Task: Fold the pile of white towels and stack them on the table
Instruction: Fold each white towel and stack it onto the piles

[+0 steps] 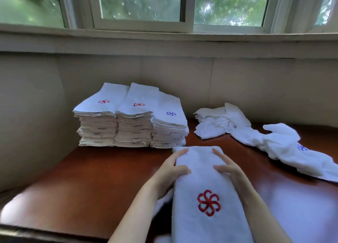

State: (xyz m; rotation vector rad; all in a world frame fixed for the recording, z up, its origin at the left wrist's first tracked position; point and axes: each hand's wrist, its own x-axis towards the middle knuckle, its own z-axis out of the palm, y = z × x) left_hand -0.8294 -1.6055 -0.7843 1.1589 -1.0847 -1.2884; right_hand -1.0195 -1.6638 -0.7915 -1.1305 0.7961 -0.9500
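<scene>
Left grip [172, 169] and right grip [229, 167] rest apart on the far end of the folded towel [201, 184], one at each long side. The fingers run straight along its edges and the thumbs lie across the top; nothing is clamped. The folded towel lies at the middle of the desk's [91, 178] near edge, red emblem [208, 202] up. Three stacks of folded towels [131, 118] stand side by side, touching, at the far left corner. Unfolded towels [237, 125] lie crumpled from the far edge to the right edge.
</scene>
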